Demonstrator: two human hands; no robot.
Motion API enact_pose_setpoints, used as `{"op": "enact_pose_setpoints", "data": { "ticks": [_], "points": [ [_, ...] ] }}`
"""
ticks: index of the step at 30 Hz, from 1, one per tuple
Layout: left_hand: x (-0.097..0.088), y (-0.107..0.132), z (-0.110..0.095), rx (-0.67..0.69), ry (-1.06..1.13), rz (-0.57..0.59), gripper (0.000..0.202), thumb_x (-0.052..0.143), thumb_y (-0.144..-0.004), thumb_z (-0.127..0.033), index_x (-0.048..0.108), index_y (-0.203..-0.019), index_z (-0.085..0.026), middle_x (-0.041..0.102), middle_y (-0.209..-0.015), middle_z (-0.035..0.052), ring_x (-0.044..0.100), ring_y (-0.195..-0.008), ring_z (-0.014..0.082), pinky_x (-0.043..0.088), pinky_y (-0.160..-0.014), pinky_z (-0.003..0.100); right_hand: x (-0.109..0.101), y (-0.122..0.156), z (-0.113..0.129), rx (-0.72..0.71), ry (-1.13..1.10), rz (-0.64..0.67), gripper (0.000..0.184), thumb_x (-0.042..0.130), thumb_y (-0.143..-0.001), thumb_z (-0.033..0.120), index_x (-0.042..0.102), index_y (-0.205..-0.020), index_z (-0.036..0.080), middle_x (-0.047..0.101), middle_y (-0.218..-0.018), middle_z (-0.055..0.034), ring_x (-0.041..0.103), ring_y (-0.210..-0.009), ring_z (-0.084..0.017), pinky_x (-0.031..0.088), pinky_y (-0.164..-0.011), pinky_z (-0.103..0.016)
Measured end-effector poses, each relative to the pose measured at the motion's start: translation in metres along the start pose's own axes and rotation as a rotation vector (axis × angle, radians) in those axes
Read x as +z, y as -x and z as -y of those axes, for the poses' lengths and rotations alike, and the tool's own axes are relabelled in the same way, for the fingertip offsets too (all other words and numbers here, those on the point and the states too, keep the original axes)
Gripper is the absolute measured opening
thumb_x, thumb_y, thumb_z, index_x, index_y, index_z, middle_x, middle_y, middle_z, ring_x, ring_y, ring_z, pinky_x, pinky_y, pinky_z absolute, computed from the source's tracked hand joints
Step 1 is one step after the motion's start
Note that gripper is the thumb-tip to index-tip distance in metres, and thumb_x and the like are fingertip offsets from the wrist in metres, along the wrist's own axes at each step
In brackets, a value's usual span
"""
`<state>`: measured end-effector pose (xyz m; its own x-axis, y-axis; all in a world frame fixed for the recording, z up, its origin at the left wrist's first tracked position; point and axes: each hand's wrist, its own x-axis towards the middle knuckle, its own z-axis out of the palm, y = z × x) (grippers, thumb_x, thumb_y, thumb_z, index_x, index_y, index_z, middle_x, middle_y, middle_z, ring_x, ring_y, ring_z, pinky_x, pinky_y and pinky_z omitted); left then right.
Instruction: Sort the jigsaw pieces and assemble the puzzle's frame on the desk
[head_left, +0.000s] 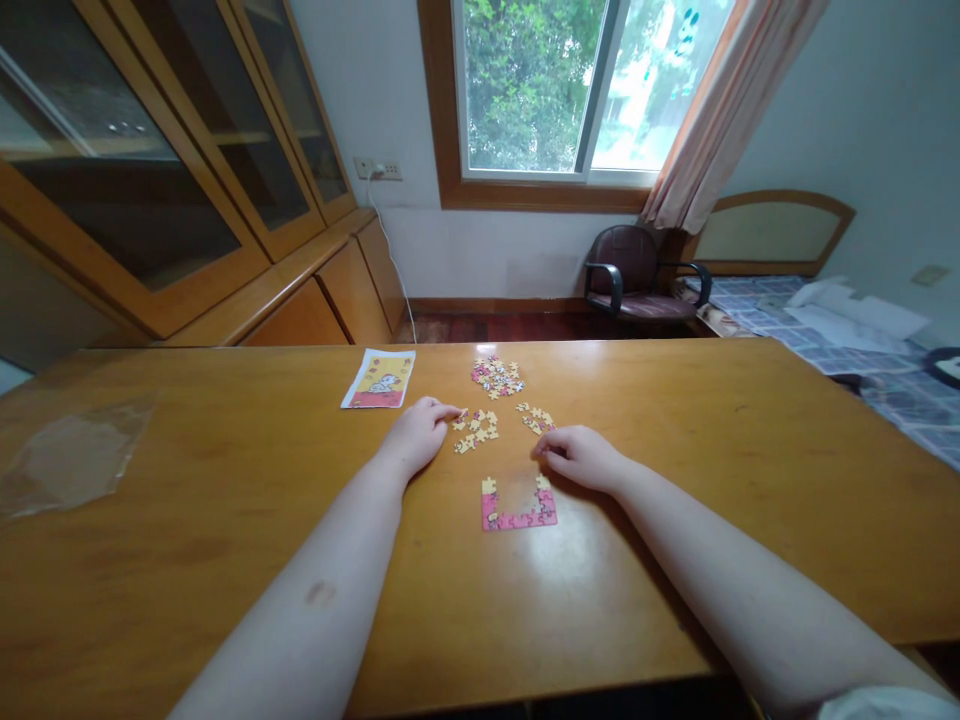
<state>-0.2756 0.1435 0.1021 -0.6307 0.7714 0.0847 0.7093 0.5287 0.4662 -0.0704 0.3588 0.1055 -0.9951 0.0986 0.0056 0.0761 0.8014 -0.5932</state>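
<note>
A partly joined puzzle frame (pixel 519 508), pink along the bottom and yellow at the upper corners, lies on the wooden table (pixel 225 480) in front of me. My left hand (pixel 417 432) rests on the table with its index finger stretched toward a small cluster of loose yellow pieces (pixel 475 430). My right hand (pixel 582 457) lies just above the frame's right corner, fingers curled together in a pinch near another small group of pieces (pixel 535 417); what it holds is too small to name. A bigger pile of pieces (pixel 496 376) sits farther back.
A printed reference picture (pixel 379 378) lies at the back left of the pieces. A clear plastic bag (pixel 71 452) is at the table's left end. Behind the table stand a wooden cabinet (pixel 187 200), a dark armchair (pixel 637 272) and a bed (pixel 862 350).
</note>
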Motion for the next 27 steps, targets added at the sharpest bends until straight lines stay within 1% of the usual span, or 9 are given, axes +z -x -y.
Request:
{"op": "enact_pose_setpoints", "data": {
  "ticks": [3, 5, 9, 13, 15, 19, 22, 24, 27],
  "points": [
    [-0.002, -0.001, -0.003, -0.064, -0.05, -0.018, 0.034, 0.041, -0.081, -0.017, 0.069, -0.101, -0.021, 0.062, -0.104, 0.0065, 0.059, -0.099, 0.0207, 0.045, -0.091, 0.032, 0.0, 0.0, 0.0, -0.006, 0.015, 0.006, 0.023, 0.052, -0.078, 0.018, 0.071, -0.089, 0.022, 0.073, -0.086, -0.0007, 0.066, -0.08, -0.016, 0.048, -0.076, -0.026],
    [-0.002, -0.001, -0.004, -0.091, -0.071, -0.039, 0.029, 0.044, -0.082, -0.019, 0.067, -0.1, -0.019, 0.063, -0.104, 0.0075, 0.059, -0.098, 0.0211, 0.046, -0.09, 0.032, 0.0, -0.001, 0.0, -0.006, 0.023, 0.003, 0.023, 0.052, -0.079, 0.019, 0.071, -0.09, 0.023, 0.073, -0.086, -0.0007, 0.066, -0.08, -0.016, 0.048, -0.076, -0.026],
    [-0.001, 0.0, -0.007, -0.083, -0.089, -0.03, 0.028, 0.05, -0.083, -0.028, 0.064, -0.106, -0.021, 0.062, -0.107, 0.0071, 0.06, -0.098, 0.0212, 0.046, -0.088, 0.032, 0.0, -0.001, 0.0, -0.007, 0.03, 0.001, 0.023, 0.052, -0.079, 0.019, 0.071, -0.09, 0.023, 0.073, -0.089, -0.0006, 0.066, -0.082, -0.017, 0.048, -0.077, -0.027],
    [-0.001, 0.0, -0.006, -0.088, -0.111, -0.015, 0.027, 0.049, -0.085, -0.033, 0.067, -0.102, -0.023, 0.062, -0.106, 0.0071, 0.06, -0.098, 0.0217, 0.046, -0.087, 0.032, 0.0, -0.001, 0.001, -0.006, 0.034, 0.0, 0.023, 0.052, -0.079, 0.019, 0.071, -0.09, 0.024, 0.073, -0.089, -0.0006, 0.066, -0.083, -0.017, 0.048, -0.078, -0.027],
    [-0.001, 0.0, -0.004, -0.103, -0.121, -0.016, 0.025, 0.049, -0.085, -0.03, 0.068, -0.1, -0.022, 0.063, -0.104, 0.0076, 0.06, -0.096, 0.0216, 0.047, -0.087, 0.031, 0.001, -0.001, 0.0, -0.008, 0.032, -0.002, 0.022, 0.052, -0.079, 0.02, 0.071, -0.09, 0.024, 0.073, -0.09, -0.0006, 0.066, -0.083, -0.017, 0.048, -0.078, -0.027],
    [-0.001, -0.002, 0.002, -0.13, -0.131, -0.004, 0.031, 0.044, -0.083, -0.016, 0.069, -0.098, -0.024, 0.064, -0.107, 0.006, 0.06, -0.1, 0.0205, 0.046, -0.09, 0.031, 0.001, -0.001, 0.0, -0.005, 0.029, -0.008, 0.022, 0.052, -0.08, 0.02, 0.071, -0.09, 0.023, 0.073, -0.09, -0.0006, 0.066, -0.083, -0.017, 0.048, -0.079, -0.028],
    [-0.003, -0.001, 0.002, -0.15, -0.125, -0.021, 0.034, 0.042, -0.082, -0.013, 0.069, -0.101, -0.024, 0.064, -0.109, 0.0055, 0.06, -0.1, 0.0193, 0.045, -0.092, 0.03, 0.0, -0.001, 0.001, 0.006, 0.024, -0.001, 0.022, 0.052, -0.08, 0.02, 0.071, -0.09, 0.023, 0.073, -0.089, -0.0005, 0.066, -0.082, -0.017, 0.049, -0.078, -0.027],
    [-0.005, 0.002, -0.001, -0.155, -0.148, -0.02, 0.034, 0.043, -0.082, -0.015, 0.068, -0.104, -0.024, 0.064, -0.11, 0.0057, 0.06, -0.1, 0.0197, 0.046, -0.091, 0.03, 0.0, -0.001, 0.001, 0.008, 0.028, 0.004, 0.023, 0.052, -0.08, 0.02, 0.071, -0.091, 0.023, 0.073, -0.089, -0.0005, 0.066, -0.083, -0.017, 0.049, -0.078, -0.027],
    [-0.01, 0.006, -0.009, -0.138, -0.204, 0.026, 0.032, 0.046, -0.085, -0.026, 0.066, -0.11, -0.026, 0.062, -0.113, 0.0062, 0.061, -0.099, 0.0216, 0.048, -0.087, 0.031, 0.0, -0.001, 0.001, 0.007, 0.037, 0.008, 0.023, 0.052, -0.08, 0.019, 0.071, -0.091, 0.023, 0.073, -0.089, -0.0008, 0.067, -0.083, -0.017, 0.049, -0.078, -0.027]
  ]
}}
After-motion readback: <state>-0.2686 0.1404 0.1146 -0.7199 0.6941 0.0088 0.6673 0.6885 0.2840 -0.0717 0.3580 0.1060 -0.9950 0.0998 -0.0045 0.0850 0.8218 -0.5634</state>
